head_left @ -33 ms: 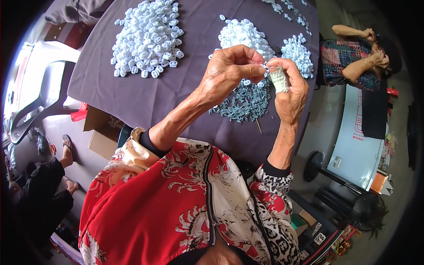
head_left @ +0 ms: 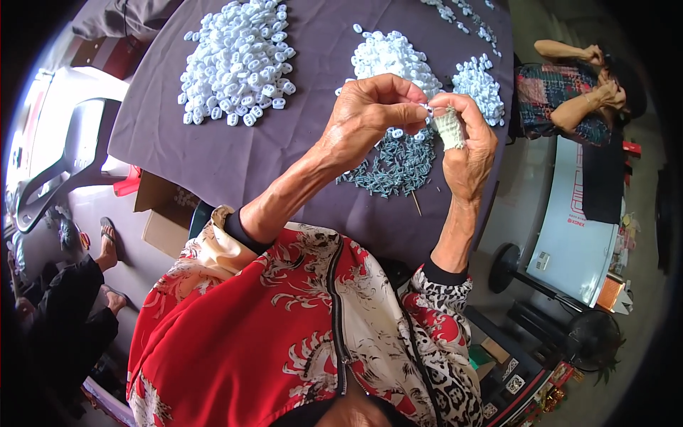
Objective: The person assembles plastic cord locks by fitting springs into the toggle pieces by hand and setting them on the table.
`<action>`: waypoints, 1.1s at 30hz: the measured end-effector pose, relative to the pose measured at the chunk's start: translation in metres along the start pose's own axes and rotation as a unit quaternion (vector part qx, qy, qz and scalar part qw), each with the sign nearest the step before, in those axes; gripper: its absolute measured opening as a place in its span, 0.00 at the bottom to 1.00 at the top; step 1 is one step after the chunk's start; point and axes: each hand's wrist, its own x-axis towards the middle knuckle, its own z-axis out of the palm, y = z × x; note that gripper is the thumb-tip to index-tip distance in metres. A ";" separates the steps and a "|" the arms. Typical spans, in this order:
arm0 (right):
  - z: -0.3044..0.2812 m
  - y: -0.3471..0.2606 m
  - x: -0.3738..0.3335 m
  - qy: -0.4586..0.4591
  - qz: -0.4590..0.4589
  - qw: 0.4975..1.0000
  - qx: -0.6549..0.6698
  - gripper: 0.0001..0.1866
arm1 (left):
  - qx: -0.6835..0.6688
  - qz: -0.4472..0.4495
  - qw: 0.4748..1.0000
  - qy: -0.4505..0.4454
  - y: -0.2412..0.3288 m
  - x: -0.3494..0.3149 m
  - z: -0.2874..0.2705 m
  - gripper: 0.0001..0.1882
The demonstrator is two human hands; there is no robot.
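Observation:
My left hand and my right hand meet fingertip to fingertip over the table, both closed in a pinch. Between them is a small white plastic piece, mostly covered by the fingers. A pale knitted finger cover wraps my right thumb. Below and behind the hands lies a heap of short grey-teal pins. Behind them rises a pile of white two-holed plastic pieces, partly hidden by my left hand. Another white pile sits just beyond my right hand.
A larger pile of white two-holed pieces lies on the left of the purple-grey tablecloth. A thin stick pokes out of the pins. An open cardboard box stands below the table's left edge. Another person is at the right.

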 end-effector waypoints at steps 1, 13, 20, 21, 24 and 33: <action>-0.001 -0.001 0.001 -0.007 -0.003 1.000 0.001 0.06 | -0.059 -0.015 0.998 0.005 -0.001 0.000 0.001 0.10; 0.012 -0.008 0.003 0.123 0.074 0.989 0.037 0.05 | -0.006 0.106 0.992 0.062 -0.011 0.006 0.016 0.08; 0.008 -0.015 0.007 0.130 0.102 0.984 0.070 0.05 | 0.168 0.212 0.961 0.062 -0.013 0.003 0.019 0.10; 0.008 -0.015 0.008 0.128 0.097 0.984 0.070 0.05 | 0.193 0.226 0.952 0.071 -0.012 0.003 0.018 0.10; -0.002 -0.018 0.010 0.108 0.089 0.988 0.067 0.07 | 0.064 0.094 0.992 0.056 0.003 0.005 0.021 0.10; -0.032 -0.033 0.022 -0.021 -0.041 0.995 -0.094 0.11 | -0.115 0.034 0.993 -0.022 0.017 0.002 0.024 0.11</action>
